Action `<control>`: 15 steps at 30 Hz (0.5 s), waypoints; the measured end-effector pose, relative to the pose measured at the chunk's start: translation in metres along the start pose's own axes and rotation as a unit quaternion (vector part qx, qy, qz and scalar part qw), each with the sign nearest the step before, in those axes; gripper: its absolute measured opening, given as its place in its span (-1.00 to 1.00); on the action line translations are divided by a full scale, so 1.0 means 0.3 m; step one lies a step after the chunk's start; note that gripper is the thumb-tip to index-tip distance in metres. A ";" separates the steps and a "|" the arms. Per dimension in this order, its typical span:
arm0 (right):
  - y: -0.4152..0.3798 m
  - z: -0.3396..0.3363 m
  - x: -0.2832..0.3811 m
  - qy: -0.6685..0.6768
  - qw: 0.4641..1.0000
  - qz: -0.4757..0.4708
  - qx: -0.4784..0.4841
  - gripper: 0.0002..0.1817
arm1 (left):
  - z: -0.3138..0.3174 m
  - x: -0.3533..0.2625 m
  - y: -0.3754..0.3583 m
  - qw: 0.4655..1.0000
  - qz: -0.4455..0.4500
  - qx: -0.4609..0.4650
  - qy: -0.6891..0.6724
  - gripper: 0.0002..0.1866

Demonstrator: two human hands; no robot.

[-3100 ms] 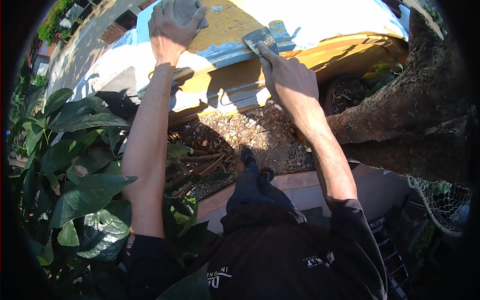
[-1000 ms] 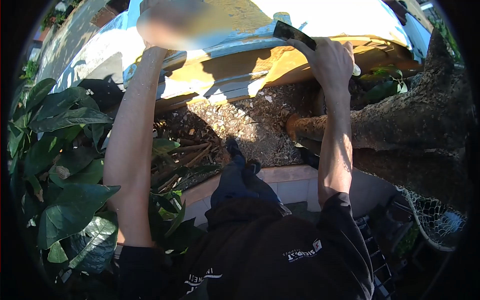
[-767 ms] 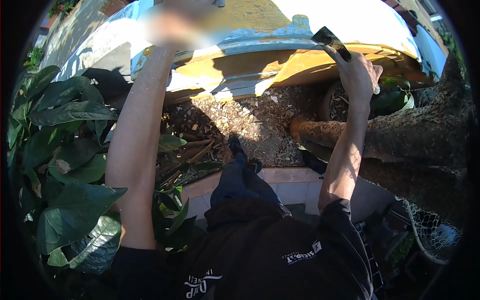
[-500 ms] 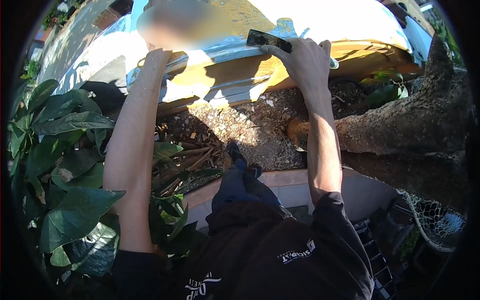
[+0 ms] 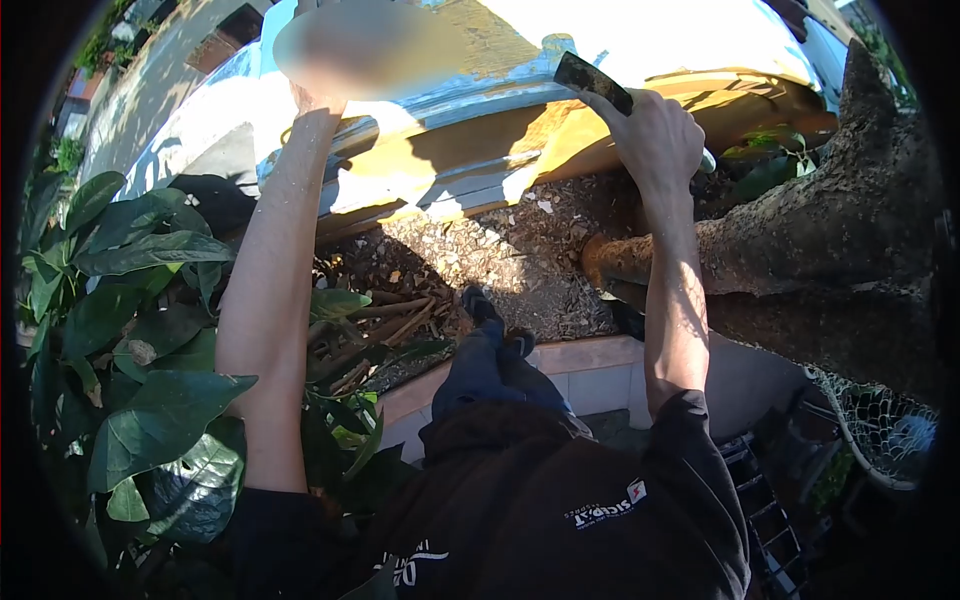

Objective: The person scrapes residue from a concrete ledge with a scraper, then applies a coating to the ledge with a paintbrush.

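My right hand (image 5: 660,138) is closed around a scraper (image 5: 594,84), whose dark, wide blade sticks out to the left and whose light handle end shows past the hand. The blade is close to the peeling blue, white and yellow painted surface (image 5: 485,168); whether it touches cannot be told. My left forearm reaches up to the left part of that same surface. A blurred patch covers most of my left hand (image 5: 318,92), so its fingers and anything in them are hidden.
Large green leaves (image 5: 160,420) crowd the left side. A thick tree trunk (image 5: 800,250) lies to the right, beside a net (image 5: 885,425). Littered soil (image 5: 500,260) and a low tiled border (image 5: 595,385) are below the painted surface.
My right hand has moved right with the scraper, and the blade is now tilted more steeply. My left hand stays in nearly the same place. The view has shifted slightly.
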State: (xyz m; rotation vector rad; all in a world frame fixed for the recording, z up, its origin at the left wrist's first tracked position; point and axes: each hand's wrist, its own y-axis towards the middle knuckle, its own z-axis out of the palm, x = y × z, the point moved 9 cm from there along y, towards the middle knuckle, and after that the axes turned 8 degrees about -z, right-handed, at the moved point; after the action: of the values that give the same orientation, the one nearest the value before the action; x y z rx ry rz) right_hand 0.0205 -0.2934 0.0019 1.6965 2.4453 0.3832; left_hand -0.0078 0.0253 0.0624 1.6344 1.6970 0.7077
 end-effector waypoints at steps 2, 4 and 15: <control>-0.005 0.019 0.011 0.010 0.999 0.011 0.032 -0.18 | 0.000 0.003 0.001 1.000 0.001 0.003 0.003 -0.29; -0.012 0.023 0.024 -0.003 0.999 -0.008 0.041 -0.19 | 0.000 -0.007 0.002 1.000 0.000 0.007 0.001 -0.29; 0.001 0.036 0.009 -0.005 0.999 -0.011 0.044 -0.17 | 0.004 -0.011 0.008 1.000 0.000 0.007 0.000 -0.31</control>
State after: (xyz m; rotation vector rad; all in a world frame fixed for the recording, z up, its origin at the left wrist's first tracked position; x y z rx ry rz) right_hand 0.0225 -0.2896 -0.0083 1.6996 2.5060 0.2691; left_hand -0.0052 0.0222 0.0638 1.6440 1.7058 0.6960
